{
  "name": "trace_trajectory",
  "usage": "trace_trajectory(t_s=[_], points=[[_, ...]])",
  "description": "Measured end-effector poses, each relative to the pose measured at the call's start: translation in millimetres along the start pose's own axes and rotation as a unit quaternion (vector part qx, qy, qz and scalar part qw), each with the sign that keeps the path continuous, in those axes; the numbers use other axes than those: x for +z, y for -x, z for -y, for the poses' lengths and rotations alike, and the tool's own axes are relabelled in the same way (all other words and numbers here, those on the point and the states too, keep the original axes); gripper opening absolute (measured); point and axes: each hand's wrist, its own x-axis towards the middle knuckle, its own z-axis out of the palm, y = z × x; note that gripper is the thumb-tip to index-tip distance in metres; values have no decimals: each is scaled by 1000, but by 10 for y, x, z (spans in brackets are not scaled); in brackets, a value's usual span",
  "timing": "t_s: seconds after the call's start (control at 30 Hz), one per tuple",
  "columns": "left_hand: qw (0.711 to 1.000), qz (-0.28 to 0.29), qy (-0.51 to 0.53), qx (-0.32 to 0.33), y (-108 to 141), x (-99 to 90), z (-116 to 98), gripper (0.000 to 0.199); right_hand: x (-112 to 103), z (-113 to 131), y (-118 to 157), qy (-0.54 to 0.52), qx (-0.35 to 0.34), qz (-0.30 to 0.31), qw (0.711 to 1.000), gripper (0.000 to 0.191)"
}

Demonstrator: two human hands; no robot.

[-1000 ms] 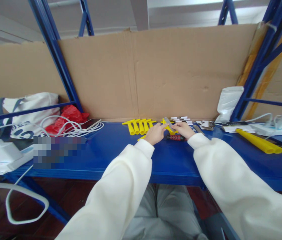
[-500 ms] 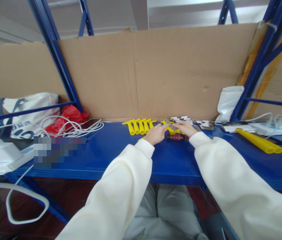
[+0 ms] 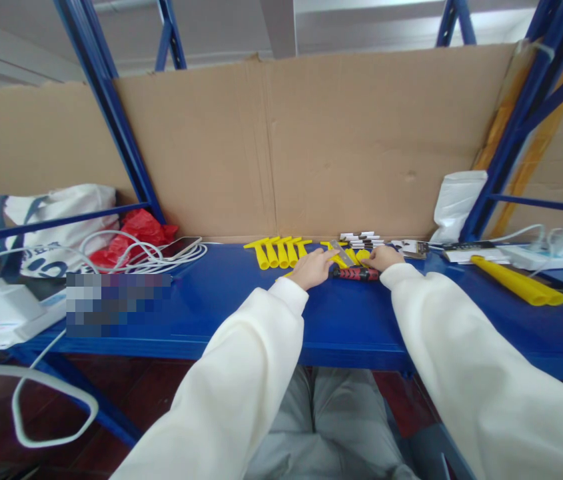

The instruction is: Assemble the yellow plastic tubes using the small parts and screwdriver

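Observation:
My left hand is closed at the left end of a flat grey metal piece, which lies slanted over yellow parts. Just right of that piece, my right hand has its fingers together beside a yellow part; whether it grips the part is too small to tell. In front of both lies a red and black handle. Several yellow T-shaped pieces stand in a row to the left of my hands. White and dark sticks lie behind the metal piece.
At the left are a white bag, red plastic, coiled white cables and a power strip. At the right lie long yellow tubes and another power strip. Cardboard closes off the back.
My right hand has moved right, away from the metal piece, uncovering more of it and a yellow part. More of the red and black handle shows. My left hand stays almost in place.

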Motion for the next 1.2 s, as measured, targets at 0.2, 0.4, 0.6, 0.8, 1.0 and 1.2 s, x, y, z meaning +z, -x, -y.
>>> trace_trajectory(t_s=[0.2,0.4,0.6,0.8,1.0,1.2], points=[[1000,2,5,3,-11,17,8,44,61,-51,-62,3,-20,14,1000,28],[1000,-2,10,4,-23,43,28,44,99,-87,-99,-26,-20,3,999,16],[1000,1,10,11,-30,54,35,44,63,-45,-79,-3,-14,-11,1000,24],[1000,0,8,2,-20,46,20,44,39,-54,-42,-6,32,-4,999,28],[1000,-1,10,1,-18,38,14,44,-96,-111,-40,-162,93,-167,968,28],[1000,10,8,5,-18,22,10,45,-151,-28,-53,-485,128,-181,846,22]])
